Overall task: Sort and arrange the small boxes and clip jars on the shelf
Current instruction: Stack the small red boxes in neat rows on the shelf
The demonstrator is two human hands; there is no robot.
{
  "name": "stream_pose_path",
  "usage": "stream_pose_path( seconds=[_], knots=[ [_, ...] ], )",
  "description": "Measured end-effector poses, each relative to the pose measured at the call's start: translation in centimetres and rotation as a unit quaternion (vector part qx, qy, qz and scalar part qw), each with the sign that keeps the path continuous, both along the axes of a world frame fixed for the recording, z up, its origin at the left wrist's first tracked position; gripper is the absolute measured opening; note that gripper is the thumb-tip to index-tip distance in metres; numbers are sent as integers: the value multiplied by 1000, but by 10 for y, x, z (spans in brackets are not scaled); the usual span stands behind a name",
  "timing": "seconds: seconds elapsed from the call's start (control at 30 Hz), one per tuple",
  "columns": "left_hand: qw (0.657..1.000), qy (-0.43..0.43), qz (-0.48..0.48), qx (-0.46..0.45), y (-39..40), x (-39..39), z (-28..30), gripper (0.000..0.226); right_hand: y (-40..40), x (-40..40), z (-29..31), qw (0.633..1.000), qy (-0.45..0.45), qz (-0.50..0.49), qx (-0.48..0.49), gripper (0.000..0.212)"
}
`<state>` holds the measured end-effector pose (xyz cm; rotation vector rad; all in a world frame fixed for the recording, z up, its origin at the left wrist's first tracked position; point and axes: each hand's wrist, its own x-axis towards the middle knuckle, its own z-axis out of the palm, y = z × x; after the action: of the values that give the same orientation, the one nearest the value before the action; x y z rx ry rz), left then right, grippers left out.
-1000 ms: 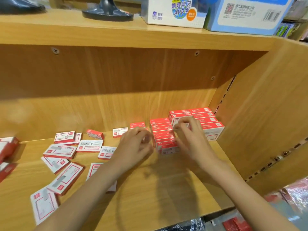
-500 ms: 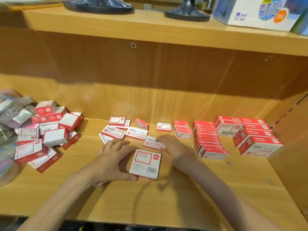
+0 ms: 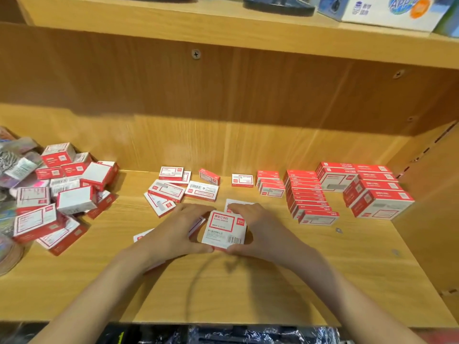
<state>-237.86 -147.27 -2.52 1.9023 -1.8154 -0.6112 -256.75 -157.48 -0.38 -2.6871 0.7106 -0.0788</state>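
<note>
Red-and-white cardboard box (image 3: 224,229), probably light and stiff: my left hand (image 3: 177,232) and right hand (image 3: 263,229) clamp its opposite edges above the shelf (image 3: 248,294).

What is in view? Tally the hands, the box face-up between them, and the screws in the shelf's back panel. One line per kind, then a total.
Hands: 2, the left hand and the right hand
Box held between them: 1
Screws in the back panel: 3
Total: 6
</note>
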Motion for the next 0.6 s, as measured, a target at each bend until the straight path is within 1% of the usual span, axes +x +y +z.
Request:
stream_pose_path(
  seconds=[0.1,0.17,0.23,0.27,0.33,0.37,0.43,0.5,0.6],
  knots=[
    [999,35,21,3,-7,-4,6,80,3,-5,2,999,-23,-15,34,93],
    [996,81,24,-11,-9,-4,11,63,6,-9,1,998,-46,-26,40,94],
    [987,158,13,-36,-8,-7,19,45,9,-14,-2,995,-74,-47,53,91],
    [979,196,7,-46,-8,-10,23,39,10,-17,-2,992,-87,-65,71,84],
    [963,264,-2,-49,-7,-18,31,34,9,-26,0,983,-111,-100,103,58],
    [959,280,-8,-49,-9,-22,32,33,7,-31,3,981,-124,-110,102,45],
    [959,277,-23,-51,-15,-32,34,33,2,-43,7,979,-146,-117,77,26],
    [958,279,-37,-50,-23,-44,36,35,-3,-56,10,979,-147,-127,57,19],
    [960,265,-69,-56,-39,-63,40,34,-10,-80,16,978,-144,-140,55,16]
  ],
)
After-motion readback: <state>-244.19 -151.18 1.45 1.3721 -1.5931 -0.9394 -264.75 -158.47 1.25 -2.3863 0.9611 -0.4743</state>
